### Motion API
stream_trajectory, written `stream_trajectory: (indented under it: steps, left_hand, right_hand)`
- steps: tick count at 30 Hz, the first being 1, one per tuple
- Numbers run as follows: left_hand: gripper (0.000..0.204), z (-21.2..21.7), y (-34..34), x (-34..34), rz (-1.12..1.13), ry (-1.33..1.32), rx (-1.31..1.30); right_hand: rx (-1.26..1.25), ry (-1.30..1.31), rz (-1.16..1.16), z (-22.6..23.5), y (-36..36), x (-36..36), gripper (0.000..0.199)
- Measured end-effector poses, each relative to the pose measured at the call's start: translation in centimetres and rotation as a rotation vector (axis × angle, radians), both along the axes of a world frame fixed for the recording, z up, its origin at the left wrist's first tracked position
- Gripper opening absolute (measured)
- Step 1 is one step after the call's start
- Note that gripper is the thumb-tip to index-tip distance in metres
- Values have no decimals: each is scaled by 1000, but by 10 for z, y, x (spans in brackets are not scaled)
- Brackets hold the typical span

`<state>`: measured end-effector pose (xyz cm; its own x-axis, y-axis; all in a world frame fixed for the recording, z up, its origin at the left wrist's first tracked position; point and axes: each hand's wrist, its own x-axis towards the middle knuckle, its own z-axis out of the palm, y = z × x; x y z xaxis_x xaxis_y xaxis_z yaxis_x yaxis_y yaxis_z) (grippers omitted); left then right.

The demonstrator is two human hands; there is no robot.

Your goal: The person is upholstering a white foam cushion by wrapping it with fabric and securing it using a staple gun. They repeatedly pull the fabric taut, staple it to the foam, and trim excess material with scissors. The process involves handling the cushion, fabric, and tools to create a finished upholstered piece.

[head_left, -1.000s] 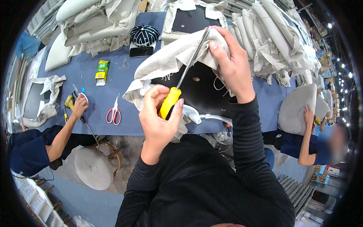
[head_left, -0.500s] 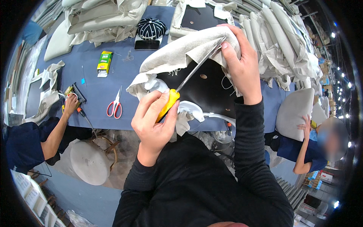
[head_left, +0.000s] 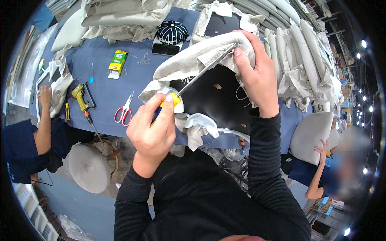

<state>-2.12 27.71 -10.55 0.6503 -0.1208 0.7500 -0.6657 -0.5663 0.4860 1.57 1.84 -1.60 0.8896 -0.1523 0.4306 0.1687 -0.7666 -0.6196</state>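
My left hand (head_left: 150, 132) is closed round the yellow-and-dark handle of a long screwdriver (head_left: 205, 71). Its metal shaft slants up to the right across a seat panel (head_left: 205, 92) with a black underside. Beige fabric (head_left: 189, 56) wraps over the panel's far edge, and the shaft's tip lies in a fold of it. My right hand (head_left: 257, 72) grips the panel's upper right corner, thumb on the fabric beside the tip. White padding (head_left: 203, 121) and loose cloth hang out at the near left edge.
Red-handled scissors (head_left: 125, 110), a green-yellow box (head_left: 117, 64), a phone (head_left: 165, 49) and a striped cap (head_left: 172, 32) lie on the blue table. At left, a yellow staple gun (head_left: 82, 98) rests near a co-worker's hand (head_left: 45, 95). Covered panels (head_left: 287, 60) stand stacked right; another person holds one.
My left hand has shifted left with the screwdriver, whose tip has drawn slightly back. The co-worker at left has let go of the staple gun and moved that hand to a fabric-edged piece.
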Motion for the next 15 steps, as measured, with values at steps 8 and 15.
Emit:
stream_trajectory:
  steps: [8,15]
  left_hand:
    - [47,8,-2,7,-22,99,20]
    - [49,-37,-46,14,3,-7,-116]
  right_hand:
    - [-50,15,6,-2,-2,15,45]
    - [-38,72,19,1,-5,18,46]
